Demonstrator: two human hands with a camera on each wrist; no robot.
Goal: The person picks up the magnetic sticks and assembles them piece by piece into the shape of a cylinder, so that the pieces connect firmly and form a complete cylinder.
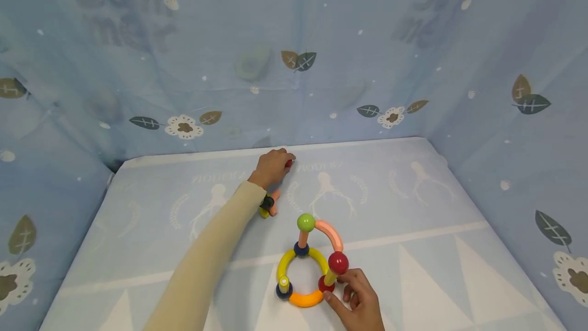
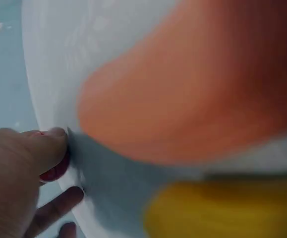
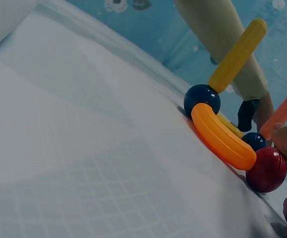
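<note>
At the far side of the table my left hand [image 1: 272,166] pinches a red ball [image 1: 289,163]; in the left wrist view thumb and fingers partly cover this red ball [image 2: 55,171]. Near the front stands a building toy of rods and balls [image 1: 286,264]: a ring of yellow and orange curved rods joined by dark blue and red balls. Upright rods rise from it, one topped by a green ball [image 1: 305,222], another by a red ball [image 1: 338,263], with a pink curved rod [image 1: 332,234] between them. My right hand [image 1: 360,303] holds the ring's lower red ball [image 1: 326,284] between thumb and fingers.
Loose pieces lie under my left wrist: a pink rod [image 1: 274,202], a yellow piece [image 1: 264,212] and a dark one [image 1: 267,202]. Pale patterned cloth [image 1: 436,269] covers the table. Blue printed curtains [image 1: 321,24] hang behind it and at both sides.
</note>
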